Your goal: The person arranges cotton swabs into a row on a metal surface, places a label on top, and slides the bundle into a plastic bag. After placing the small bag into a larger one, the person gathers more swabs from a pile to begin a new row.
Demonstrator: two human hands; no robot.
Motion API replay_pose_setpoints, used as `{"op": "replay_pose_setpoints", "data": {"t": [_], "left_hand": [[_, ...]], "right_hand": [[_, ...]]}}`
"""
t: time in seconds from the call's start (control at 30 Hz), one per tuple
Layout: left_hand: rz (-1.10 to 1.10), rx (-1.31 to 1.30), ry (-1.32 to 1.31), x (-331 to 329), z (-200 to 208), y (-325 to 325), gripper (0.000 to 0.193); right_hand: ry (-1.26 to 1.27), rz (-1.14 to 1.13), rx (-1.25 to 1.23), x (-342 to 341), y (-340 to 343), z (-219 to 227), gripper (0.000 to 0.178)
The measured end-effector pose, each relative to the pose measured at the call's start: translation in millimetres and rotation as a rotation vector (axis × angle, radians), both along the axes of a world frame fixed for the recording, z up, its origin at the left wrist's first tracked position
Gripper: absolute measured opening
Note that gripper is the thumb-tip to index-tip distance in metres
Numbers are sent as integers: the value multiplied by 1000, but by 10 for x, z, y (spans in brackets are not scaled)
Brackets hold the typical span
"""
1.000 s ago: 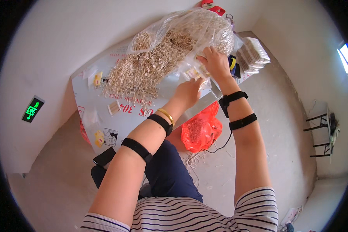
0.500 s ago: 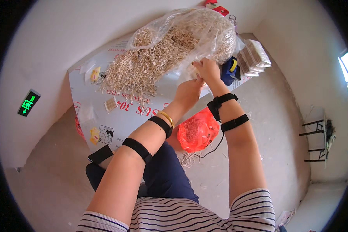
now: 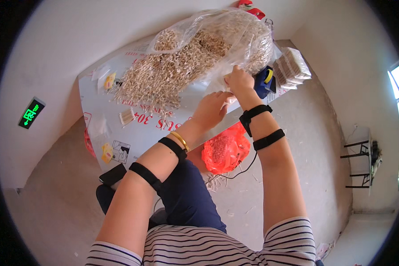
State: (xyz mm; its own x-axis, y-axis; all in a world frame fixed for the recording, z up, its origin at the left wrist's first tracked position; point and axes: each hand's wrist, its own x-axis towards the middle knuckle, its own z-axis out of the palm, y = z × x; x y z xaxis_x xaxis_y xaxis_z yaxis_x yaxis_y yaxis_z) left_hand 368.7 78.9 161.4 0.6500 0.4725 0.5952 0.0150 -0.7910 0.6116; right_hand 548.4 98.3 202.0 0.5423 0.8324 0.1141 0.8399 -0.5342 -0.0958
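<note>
- Bending its fingers, close together, the left hand (image 3: 212,107) meets pale, filmy material (image 3: 230,100) between the hands; whether it clamps this, I cannot tell.
- The right hand (image 3: 241,83) curls just beyond, fingertips partly hidden, its grip unclear.
- Thin pale sticks (image 3: 153,82) lie heaped left of it.

From here I can't tell what the left hand (image 3: 213,107) and right hand (image 3: 241,81) have between them at the table's (image 3: 95,102) near edge; they cover it. Folds of the clear bag (image 3: 236,42) veil the sticks (image 3: 259,44) toward the far right corner. Below the near edge, the red bag's (image 3: 226,150) contents blur.
</note>
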Motion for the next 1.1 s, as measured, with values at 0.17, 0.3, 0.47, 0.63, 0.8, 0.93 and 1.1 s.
{"op": "replay_pose_setpoints", "data": {"t": [0.17, 0.3, 0.47, 0.63, 0.8, 0.93, 1.1], "left_hand": [[-34, -23, 227, -407, -141, 225, 17], [-81, -151, 197, -628, -249, 178, 13], [2, -315, 299, -1020, -411, 125, 17], [-39, -365, 251, -1049, -477, 74, 18], [17, -456, 229, -1388, -401, 39, 19], [92, -586, 252, -1805, -438, 42, 19], [247, -621, 211, -2396, -663, -75, 19]], "right_hand": [[72, 220, -278, -60, -54, 236, 55], [63, 316, -303, 429, 14, -262, 65], [152, 244, -166, 250, 136, -356, 64], [163, 210, -107, 405, 57, -314, 62], [237, 220, 41, 336, -77, -350, 57], [-70, 206, -74, 56, -134, -67, 35], [-4, 455, -209, 135, -137, -70, 24]]}}
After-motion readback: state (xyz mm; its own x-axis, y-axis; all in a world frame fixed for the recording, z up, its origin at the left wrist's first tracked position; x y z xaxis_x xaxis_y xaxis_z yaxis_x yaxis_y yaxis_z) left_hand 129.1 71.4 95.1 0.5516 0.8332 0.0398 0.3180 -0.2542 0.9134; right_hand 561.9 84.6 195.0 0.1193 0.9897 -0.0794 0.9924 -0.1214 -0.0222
